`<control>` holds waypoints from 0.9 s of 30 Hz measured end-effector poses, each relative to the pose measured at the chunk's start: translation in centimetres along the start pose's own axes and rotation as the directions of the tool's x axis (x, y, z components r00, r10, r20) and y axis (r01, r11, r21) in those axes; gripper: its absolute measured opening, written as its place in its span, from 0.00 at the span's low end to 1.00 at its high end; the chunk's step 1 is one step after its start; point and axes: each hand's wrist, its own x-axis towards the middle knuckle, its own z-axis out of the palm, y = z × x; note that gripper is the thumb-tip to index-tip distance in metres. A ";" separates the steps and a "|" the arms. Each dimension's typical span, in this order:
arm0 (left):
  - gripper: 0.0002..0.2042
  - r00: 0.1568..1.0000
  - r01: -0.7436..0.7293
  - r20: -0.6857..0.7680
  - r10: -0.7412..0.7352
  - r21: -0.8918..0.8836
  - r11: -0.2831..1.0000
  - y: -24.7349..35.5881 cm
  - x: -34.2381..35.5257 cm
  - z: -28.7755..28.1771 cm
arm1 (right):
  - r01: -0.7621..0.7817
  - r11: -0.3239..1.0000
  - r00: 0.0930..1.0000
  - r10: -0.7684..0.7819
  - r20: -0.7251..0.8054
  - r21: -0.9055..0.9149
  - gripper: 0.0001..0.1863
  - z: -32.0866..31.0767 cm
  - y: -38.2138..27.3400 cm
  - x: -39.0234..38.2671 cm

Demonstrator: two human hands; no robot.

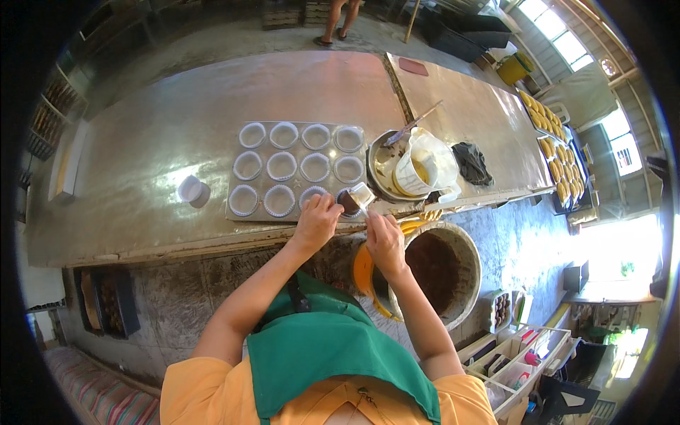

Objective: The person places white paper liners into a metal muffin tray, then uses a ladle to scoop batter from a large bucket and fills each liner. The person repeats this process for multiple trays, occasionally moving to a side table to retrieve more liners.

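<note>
Dull scuffed metal table [177, 127]; matt metal tray [234, 205] with crinkled white paper liners [282, 166]; glossy white plastic jug [425, 170]; green cloth apron [333, 354]; rough bowl [464, 262].

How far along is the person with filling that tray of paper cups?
Barely begun. The muffin tray has twelve paper liners; eleven look empty and white. In hand: the left hand and right hand tip a small cup of brown batter over the bottom-right liner. Left: the remaining liners, with plenty of batter in the big tub below.
</note>
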 end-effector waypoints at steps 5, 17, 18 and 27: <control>0.10 0.998 -0.030 0.049 0.028 0.051 0.998 -0.6 -0.4 0.7 | -0.111 0.993 0.992 0.113 -0.048 0.034 0.08 -0.2 -0.4 -0.4; 0.08 0.996 0.083 0.027 -0.082 -0.043 0.996 -0.2 -0.8 -0.6 | -0.563 0.139 0.624 0.717 0.309 0.815 0.08 -0.9 0.8 -0.8; 0.08 0.995 0.101 0.014 -0.101 -0.050 0.994 -0.1 -0.8 -1.0 | -0.521 -0.021 0.586 0.718 0.376 0.853 0.08 -1.2 0.9 -0.9; 0.08 0.998 -0.058 0.015 0.063 -0.241 0.969 2.4 -0.9 -2.5 | -0.148 -0.684 0.565 0.534 0.629 0.714 0.13 -5.0 2.8 -3.3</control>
